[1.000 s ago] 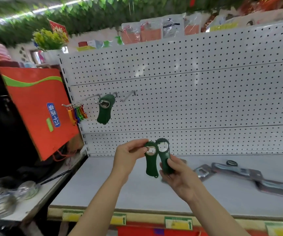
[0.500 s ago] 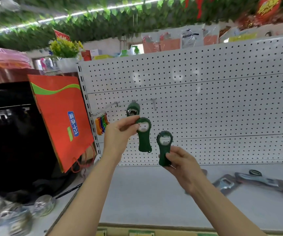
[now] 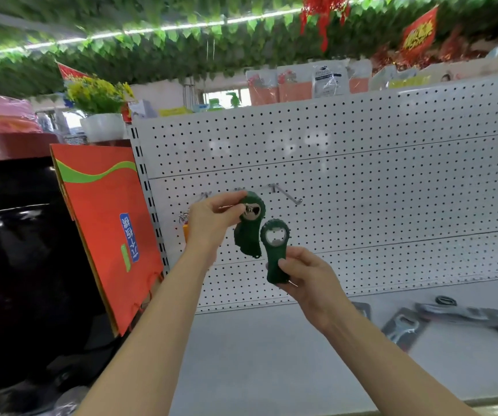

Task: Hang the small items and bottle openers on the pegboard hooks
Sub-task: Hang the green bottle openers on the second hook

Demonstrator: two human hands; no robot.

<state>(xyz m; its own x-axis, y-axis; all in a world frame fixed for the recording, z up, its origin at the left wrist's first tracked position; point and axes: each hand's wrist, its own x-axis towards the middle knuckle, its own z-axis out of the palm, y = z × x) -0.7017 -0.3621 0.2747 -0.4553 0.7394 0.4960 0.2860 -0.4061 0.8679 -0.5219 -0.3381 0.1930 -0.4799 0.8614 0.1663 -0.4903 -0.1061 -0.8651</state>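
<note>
My left hand (image 3: 211, 219) pinches the head of a dark green bottle opener (image 3: 249, 232) right at the middle hook of the white pegboard (image 3: 376, 187), over another green opener hanging there; the two overlap and I cannot separate them. A second green bottle opener (image 3: 275, 253) stands upright in my right hand (image 3: 307, 277), held by its handle, just below and to the right. An empty hook (image 3: 286, 195) sticks out to the right. My left hand mostly hides the coloured small items (image 3: 185, 228) on the left hook.
Several carded metal bottle openers (image 3: 403, 327) lie on the grey shelf (image 3: 271, 355) at the right. An orange paper bag (image 3: 103, 223) leans at the pegboard's left edge, beside a black appliance (image 3: 16, 265). Packaged goods and a flower pot sit above the board.
Both hands rose from over the shelf. My left hand carried its green opener up and onto the middle hook; my right hand followed, holding the other opener just below.
</note>
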